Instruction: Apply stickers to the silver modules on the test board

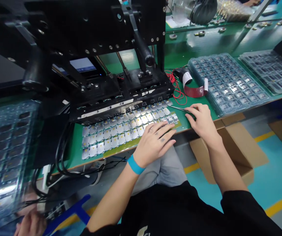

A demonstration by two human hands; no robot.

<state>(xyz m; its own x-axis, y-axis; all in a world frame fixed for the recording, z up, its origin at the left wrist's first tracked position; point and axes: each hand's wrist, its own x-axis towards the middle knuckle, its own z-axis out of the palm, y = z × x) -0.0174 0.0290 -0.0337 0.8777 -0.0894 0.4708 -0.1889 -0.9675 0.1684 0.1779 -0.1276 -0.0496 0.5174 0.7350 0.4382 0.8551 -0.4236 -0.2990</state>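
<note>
Your right hand (201, 120) pinched the tweezers (181, 108), their tips near the right end of the circuit boards (124, 127), which lay in rows on the worktop (76, 146) before the black fixture (122, 93). Your left hand (155, 139) stretched over the boards' near edge, fingers loosely extended, holding nothing visible.

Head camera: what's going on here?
Someone seated at a green bench is working over rows of small boards in front of a black machine. The right hand holds tweezers, their tip near the right end of the rows. The left hand lies over the near right part; whether it presses down is unclear. A plastic tray sits to the right.
</note>
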